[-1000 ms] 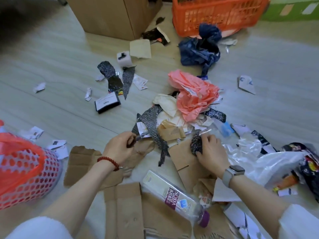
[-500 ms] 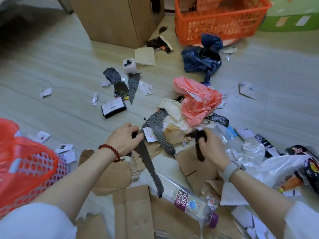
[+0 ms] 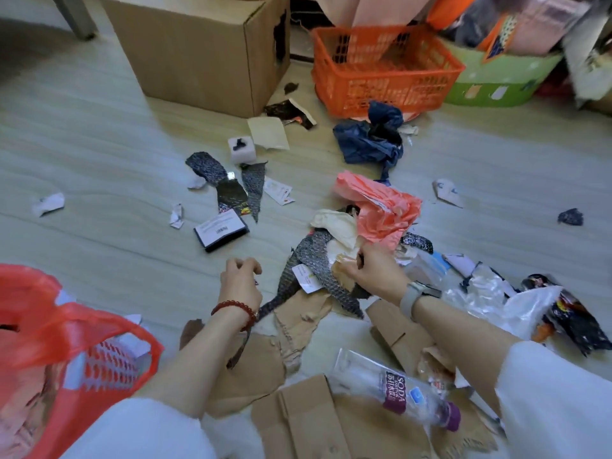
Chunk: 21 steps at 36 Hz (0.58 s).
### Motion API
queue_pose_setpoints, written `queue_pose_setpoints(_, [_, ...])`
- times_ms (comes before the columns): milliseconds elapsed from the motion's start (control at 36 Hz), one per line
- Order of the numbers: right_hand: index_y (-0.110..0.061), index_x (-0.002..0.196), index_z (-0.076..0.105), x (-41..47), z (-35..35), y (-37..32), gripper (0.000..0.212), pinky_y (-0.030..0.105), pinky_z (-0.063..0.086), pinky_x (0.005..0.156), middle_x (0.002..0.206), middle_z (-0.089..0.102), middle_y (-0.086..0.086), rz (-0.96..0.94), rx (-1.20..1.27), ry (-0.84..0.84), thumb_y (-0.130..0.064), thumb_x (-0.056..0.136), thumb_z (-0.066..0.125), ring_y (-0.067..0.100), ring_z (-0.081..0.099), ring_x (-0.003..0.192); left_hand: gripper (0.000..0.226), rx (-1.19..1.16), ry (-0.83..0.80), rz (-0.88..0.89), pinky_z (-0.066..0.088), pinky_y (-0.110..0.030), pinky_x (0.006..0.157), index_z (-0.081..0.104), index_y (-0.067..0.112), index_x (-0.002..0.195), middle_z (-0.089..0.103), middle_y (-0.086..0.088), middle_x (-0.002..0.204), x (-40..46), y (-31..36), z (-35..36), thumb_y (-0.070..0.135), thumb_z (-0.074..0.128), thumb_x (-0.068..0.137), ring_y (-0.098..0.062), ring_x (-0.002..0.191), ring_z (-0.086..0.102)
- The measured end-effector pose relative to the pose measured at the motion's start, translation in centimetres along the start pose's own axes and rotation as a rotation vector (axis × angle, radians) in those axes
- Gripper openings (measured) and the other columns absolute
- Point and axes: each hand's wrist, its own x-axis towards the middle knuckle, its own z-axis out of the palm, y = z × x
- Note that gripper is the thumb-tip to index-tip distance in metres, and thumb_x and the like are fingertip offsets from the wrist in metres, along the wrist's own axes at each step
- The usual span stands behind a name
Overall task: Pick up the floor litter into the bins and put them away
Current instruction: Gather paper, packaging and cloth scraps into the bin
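Litter covers the floor: dark patterned strips [image 3: 314, 260], a pink plastic bag [image 3: 381, 210], torn brown cardboard [image 3: 298, 419] and white paper scraps [image 3: 48, 203]. At the bottom left stands a white mesh bin [image 3: 109, 366] lined with a red bag [image 3: 49, 313]. My left hand [image 3: 240, 279] hovers with curled fingers and grips a dark strip whose end [image 3: 236, 354] hangs below my wrist. My right hand [image 3: 374, 273] reaches into the pile and pinches a crumpled brown paper scrap [image 3: 342, 266]. A dark sliver shows between its fingers.
A soda bottle [image 3: 397, 385] lies on the cardboard near me. Clear plastic bags [image 3: 496, 299] and a dark snack wrapper [image 3: 576, 323] lie at the right. Farther off are a cardboard box [image 3: 198, 51], an orange crate [image 3: 381, 71], a green tub [image 3: 496, 84], and a navy bag [image 3: 367, 140].
My left hand lifted a dark strip off the pile. My right hand picked a dark scrap from the cardboard, then moved up to the brown paper. The view tilted up.
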Motion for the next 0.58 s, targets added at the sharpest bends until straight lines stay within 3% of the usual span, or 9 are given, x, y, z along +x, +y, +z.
queue_pose_setpoints(83, [-0.015,0.062,0.030,0.3,0.0,-1.9,0.028,0.033,0.025,0.054,0.066,0.036,0.007,0.015,-0.137,0.001,-0.010,0.081,0.051,0.025,0.040,0.069,0.036,0.011,-0.036,-0.016,0.045,-0.037,0.080,0.052,0.010,0.098,0.046,-0.015,0.112,-1.4,0.0,0.2,-0.014,0.038,0.077,-0.033,0.093,0.052])
queue_pose_setpoints(139, [-0.008,0.078,0.043,0.6,0.1,-2.8,0.007,0.039,0.037,0.065,0.082,0.045,0.012,0.041,-0.174,-0.042,-0.002,0.080,0.046,0.030,0.046,0.081,0.032,0.052,-0.037,-0.043,0.043,-0.035,0.074,0.052,0.015,0.098,0.050,-0.011,0.111,-1.7,0.2,-0.2,-0.007,0.038,0.080,-0.031,0.092,0.054])
queue_pose_setpoints(222, [-0.006,0.118,0.046,1.9,1.5,-2.9,0.032,0.046,0.046,0.084,0.118,0.046,0.018,0.041,-0.275,-0.092,-0.010,0.086,0.049,0.037,0.052,0.100,0.028,0.077,-0.024,-0.089,0.042,-0.032,0.079,0.053,0.020,0.107,0.052,-0.005,0.118,-1.0,0.3,-0.1,0.008,0.040,0.086,-0.029,0.100,0.056])
queue_pose_setpoints(333, [-0.012,0.129,0.046,3.7,4.7,-1.8,0.039,0.044,0.046,0.090,0.128,0.043,0.019,0.074,-0.275,-0.174,-0.008,0.090,0.043,0.038,0.054,0.107,0.034,0.154,-0.056,-0.083,0.043,-0.034,0.086,0.051,0.022,0.122,0.049,-0.005,0.126,0.4,-0.6,1.9,0.029,0.042,0.090,-0.027,0.109,0.053])
queue_pose_setpoints(417, [-0.008,0.127,0.041,4.5,7.3,-0.9,0.037,0.038,0.045,0.080,0.127,0.046,0.019,0.072,-0.353,-0.175,-0.014,0.091,0.044,0.037,0.054,0.103,0.042,0.248,-0.117,-0.015,0.043,-0.036,0.087,0.046,0.022,0.128,0.045,-0.005,0.128,0.9,-1.9,3.8,0.039,0.046,0.089,-0.026,0.115,0.046])
queue_pose_setpoints(500, [-0.009,0.143,0.018,4.4,9.6,-0.2,0.060,0.038,0.043,0.069,0.134,0.038,0.020,0.057,-0.517,-0.173,-0.027,0.093,0.045,0.036,0.055,0.106,0.050,0.307,-0.156,0.030,0.044,-0.036,0.087,0.041,0.024,0.131,0.042,-0.003,0.129,1.2,-2.6,5.3,0.047,0.048,0.088,-0.024,0.119,0.039])
queue_pose_setpoints(556, [-0.010,0.142,0.018,4.2,10.7,0.6,0.057,0.032,0.033,0.052,0.128,0.044,0.016,0.004,-0.539,-0.121,-0.020,0.092,0.045,0.035,0.058,0.097,0.057,0.323,-0.160,0.033,0.043,-0.036,0.087,0.038,0.024,0.133,0.040,-0.003,0.130,1.5,-2.5,6.0,0.052,0.050,0.085,-0.024,0.119,0.038])
queue_pose_setpoints(583, [-0.011,0.138,0.024,4.2,10.7,0.9,0.052,0.032,0.032,0.051,0.124,0.047,0.015,-0.007,-0.520,-0.095,-0.016,0.091,0.044,0.036,0.059,0.094,0.061,0.325,-0.158,0.035,0.043,-0.036,0.087,0.036,0.023,0.134,0.039,-0.004,0.129,1.8,-2.3,6.4,0.055,0.051,0.083,-0.024,0.119,0.037])
